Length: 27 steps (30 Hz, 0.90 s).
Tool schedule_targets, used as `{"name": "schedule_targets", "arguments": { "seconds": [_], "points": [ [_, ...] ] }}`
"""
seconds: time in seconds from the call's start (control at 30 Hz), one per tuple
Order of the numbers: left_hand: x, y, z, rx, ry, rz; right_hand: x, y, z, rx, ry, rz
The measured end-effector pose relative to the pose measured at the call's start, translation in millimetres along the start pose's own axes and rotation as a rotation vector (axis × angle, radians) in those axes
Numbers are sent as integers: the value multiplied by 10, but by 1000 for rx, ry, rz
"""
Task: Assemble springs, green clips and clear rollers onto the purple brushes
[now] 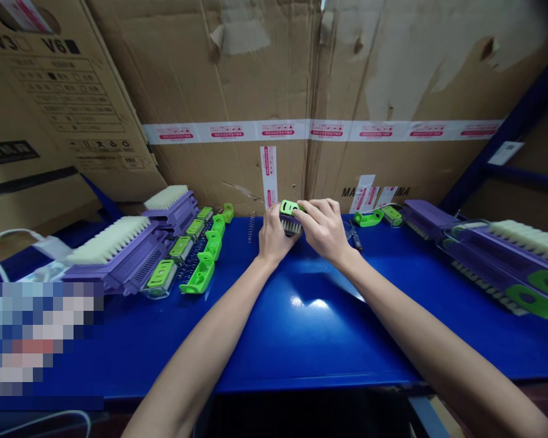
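Note:
Near the back of the blue table, my left hand is wrapped round a small brush piece with a green end and pale bristles. My right hand pinches at the right side of that green end with its fingertips. Between them the two hands cover most of the piece. On the table left of my left hand lies a thin coil spring. A small dark-handled tool, its kind unclear, lies just beyond my right hand.
Leftward stand purple brushes with pale bristles, green-topped clear pieces, springs and a row of green brackets. At right are more purple brushes and a green bracket. Cardboard walls the back; a blue post slants at right.

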<state>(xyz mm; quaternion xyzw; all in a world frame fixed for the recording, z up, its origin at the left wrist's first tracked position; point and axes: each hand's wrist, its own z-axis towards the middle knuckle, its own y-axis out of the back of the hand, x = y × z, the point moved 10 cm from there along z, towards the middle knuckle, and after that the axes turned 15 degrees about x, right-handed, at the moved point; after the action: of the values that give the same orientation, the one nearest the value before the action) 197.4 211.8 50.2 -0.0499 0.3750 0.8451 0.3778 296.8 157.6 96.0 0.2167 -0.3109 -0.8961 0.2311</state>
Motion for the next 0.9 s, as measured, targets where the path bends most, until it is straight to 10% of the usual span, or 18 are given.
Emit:
{"name": "schedule_targets", "arguments": {
  "seconds": [0.9],
  "points": [
    [39, 19, -3, -26, 24, 1, 11, -18, -43, -63, -8, -52]
  ]
}}
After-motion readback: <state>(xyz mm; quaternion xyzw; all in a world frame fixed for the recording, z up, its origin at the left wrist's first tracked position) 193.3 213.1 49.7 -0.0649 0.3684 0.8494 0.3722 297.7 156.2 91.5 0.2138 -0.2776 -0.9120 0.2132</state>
